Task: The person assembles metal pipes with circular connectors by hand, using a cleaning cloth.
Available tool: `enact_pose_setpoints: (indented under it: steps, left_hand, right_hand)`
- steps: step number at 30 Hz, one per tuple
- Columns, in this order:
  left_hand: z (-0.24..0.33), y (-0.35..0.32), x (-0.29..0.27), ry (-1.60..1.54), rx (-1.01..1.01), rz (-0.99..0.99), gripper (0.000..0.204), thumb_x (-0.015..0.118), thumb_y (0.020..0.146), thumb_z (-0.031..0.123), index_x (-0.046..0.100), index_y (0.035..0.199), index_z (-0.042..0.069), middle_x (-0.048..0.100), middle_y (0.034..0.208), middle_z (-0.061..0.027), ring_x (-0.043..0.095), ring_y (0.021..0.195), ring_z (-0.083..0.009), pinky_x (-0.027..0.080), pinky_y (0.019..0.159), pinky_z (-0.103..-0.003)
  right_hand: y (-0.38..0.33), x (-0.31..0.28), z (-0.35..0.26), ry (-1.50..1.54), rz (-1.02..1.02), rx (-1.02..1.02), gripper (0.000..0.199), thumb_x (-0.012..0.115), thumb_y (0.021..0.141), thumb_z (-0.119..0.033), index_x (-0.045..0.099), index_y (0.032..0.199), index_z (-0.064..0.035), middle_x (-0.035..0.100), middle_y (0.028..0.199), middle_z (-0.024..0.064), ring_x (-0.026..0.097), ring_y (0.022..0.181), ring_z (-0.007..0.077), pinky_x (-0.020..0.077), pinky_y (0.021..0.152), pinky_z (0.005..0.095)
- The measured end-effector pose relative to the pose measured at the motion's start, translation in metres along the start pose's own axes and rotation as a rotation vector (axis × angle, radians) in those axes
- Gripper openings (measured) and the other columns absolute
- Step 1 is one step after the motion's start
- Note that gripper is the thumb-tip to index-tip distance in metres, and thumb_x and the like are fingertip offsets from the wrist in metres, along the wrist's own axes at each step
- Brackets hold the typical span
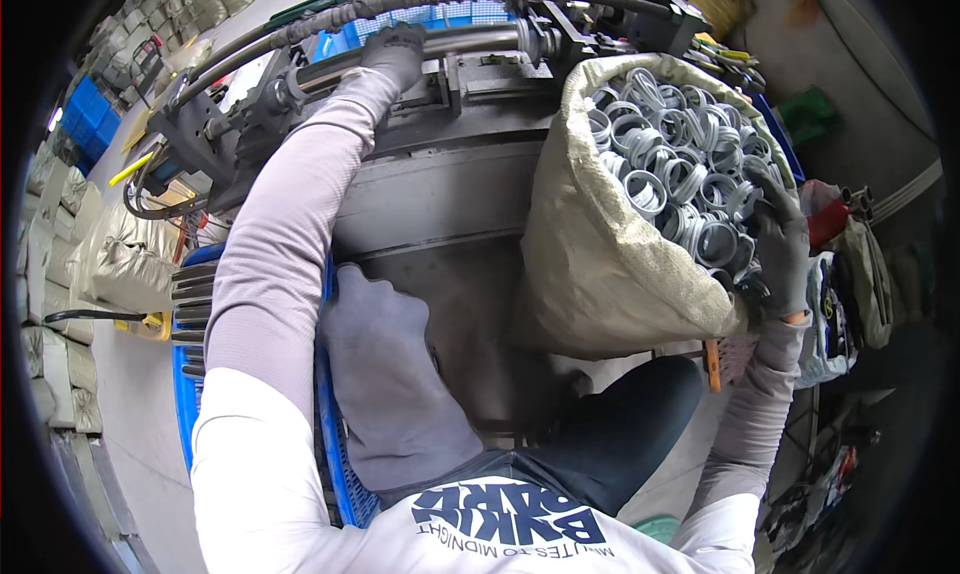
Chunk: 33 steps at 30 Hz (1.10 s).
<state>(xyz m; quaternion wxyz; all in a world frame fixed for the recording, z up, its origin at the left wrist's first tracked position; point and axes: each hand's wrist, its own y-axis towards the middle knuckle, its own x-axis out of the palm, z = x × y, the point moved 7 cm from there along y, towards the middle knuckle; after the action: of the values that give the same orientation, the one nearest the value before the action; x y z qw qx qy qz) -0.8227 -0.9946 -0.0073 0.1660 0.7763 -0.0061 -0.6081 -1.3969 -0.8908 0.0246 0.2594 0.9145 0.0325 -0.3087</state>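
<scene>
My left hand (398,56), in a dark glove, is closed over a shiny metal tube (470,40) that lies lengthwise in the machine at the far side. Its fingertips go out of sight behind the tube. To the right, my right hand (785,249), in a grey glove, reaches over the right rim of a big woven sack (590,244). Its fingers and thumb are spread apart against the grey rings (716,242) at the sack's edge. The sack is heaped with many such rings, some of them in stacked bunches.
Black hoses (330,19) arch over the machine (480,114). Blue crates (345,474) stand by my left leg, one holding dark bars (192,294). Stacked pale sacks (130,264) line the left. Bags and a red cloth (825,214) hang beyond my right hand.
</scene>
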Motion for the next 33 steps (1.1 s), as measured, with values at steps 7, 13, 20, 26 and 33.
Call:
enact_pose_setpoints:
  steps: [7,13,20,26,33]
  left_hand:
    - [-0.009,-0.102,0.005,0.012,0.055,0.265,0.070,0.071,0.094,0.021,0.047,0.159,0.015,0.057,0.152,-0.0113,0.053,0.142,-0.0317,0.046,0.117,-0.052]
    - [-0.163,-0.317,0.044,-0.352,0.088,0.379,0.046,0.066,0.090,0.008,0.067,0.136,0.012,0.072,0.127,-0.0128,0.065,0.125,-0.0344,0.050,0.108,-0.049]
    - [-0.253,-0.577,0.120,-0.104,0.000,-0.141,0.069,0.070,0.080,0.003,0.056,0.147,0.003,0.061,0.145,-0.0198,0.057,0.137,-0.0380,0.044,0.118,-0.047]
    - [-0.272,-0.649,0.184,-0.047,-0.151,-0.038,0.068,0.061,0.082,-0.001,0.053,0.149,-0.005,0.054,0.155,-0.0275,0.052,0.145,-0.0437,0.039,0.124,-0.052]
    - [-0.290,-0.624,0.154,0.160,-0.261,-0.262,0.054,0.085,0.073,0.019,0.068,0.123,0.011,0.064,0.125,-0.0163,0.062,0.117,-0.0382,0.052,0.096,-0.051]
  right_hand:
    - [-0.009,0.013,-0.017,-0.554,-0.057,-0.243,0.036,0.060,0.108,-0.017,0.070,0.141,-0.0068,0.059,0.154,0.0125,0.059,0.137,0.0266,0.0480,0.111,0.0361]
    - [-0.019,-0.057,0.055,-1.037,0.165,-0.520,0.052,0.062,0.097,0.003,0.072,0.143,-0.0190,0.063,0.150,0.0163,0.072,0.120,0.0279,0.0592,0.100,0.0380]
    - [-0.124,0.065,-0.130,0.676,-0.079,-0.170,0.063,0.066,0.099,-0.028,0.056,0.147,0.0111,0.061,0.148,0.0281,0.064,0.133,0.0426,0.0480,0.120,0.0528]
    - [-0.214,0.232,-0.144,1.338,-0.471,0.691,0.067,0.063,0.098,-0.034,0.052,0.153,0.0029,0.065,0.143,0.0311,0.074,0.116,0.0353,0.0627,0.095,0.0351]
    - [-0.244,0.304,-0.092,1.913,-0.565,0.965,0.063,0.035,0.115,-0.053,0.053,0.150,-0.0037,0.073,0.126,0.0261,0.068,0.077,0.0243,0.0566,0.066,0.0307]
